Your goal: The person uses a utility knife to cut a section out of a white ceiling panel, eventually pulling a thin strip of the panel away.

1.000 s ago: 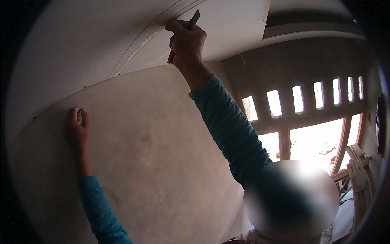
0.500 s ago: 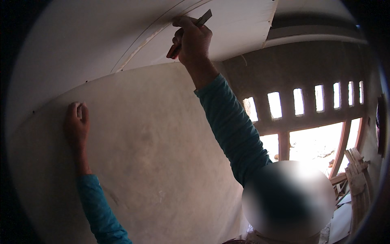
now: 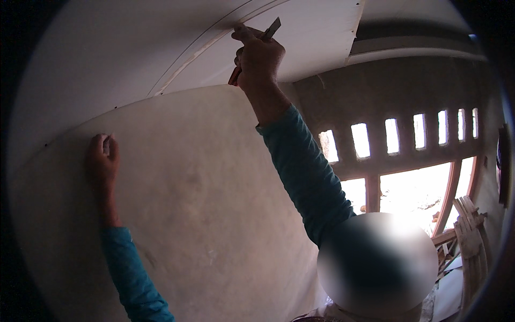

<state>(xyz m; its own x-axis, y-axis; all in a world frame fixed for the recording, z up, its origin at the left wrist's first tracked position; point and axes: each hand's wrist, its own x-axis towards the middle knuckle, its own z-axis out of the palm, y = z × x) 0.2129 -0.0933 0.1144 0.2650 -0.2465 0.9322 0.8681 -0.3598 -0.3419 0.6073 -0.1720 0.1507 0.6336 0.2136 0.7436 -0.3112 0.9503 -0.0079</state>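
Pale board ceiling [image 3: 123, 48] just above the right grip [image 3: 260, 56], plastered wall [image 3: 214, 188] below and to the left. Raised high at the end of a long slanting reach, teal sleeve [image 3: 311, 172] ending short of the wrist. Wrapped around a knife [image 3: 272, 29], fingers bent, one stretched toward a pale strip [image 3: 198, 52] beside a thin dark line [image 3: 177, 60] on the ceiling; contact with the board impossible to tell. Slants lengthwise through the right grip, grey blade end pointing up and to the right, red end jutting out at the lower left.

Well apart, lower and to the left, left grip [image 3: 103, 161] held up before the wall, fingers curled and gap narrow; cannot tell whether holding anything or touching the plaster. Directly below, second teal sleeve [image 3: 129, 273], reaching up from the lower edge.

Farther back, right of the right grip, a row of bright slots [image 3: 360, 140] over a brown-framed window [image 3: 372, 194]. Lower on that side, stacked planks [image 3: 472, 233] near a white sheet [image 3: 450, 290].
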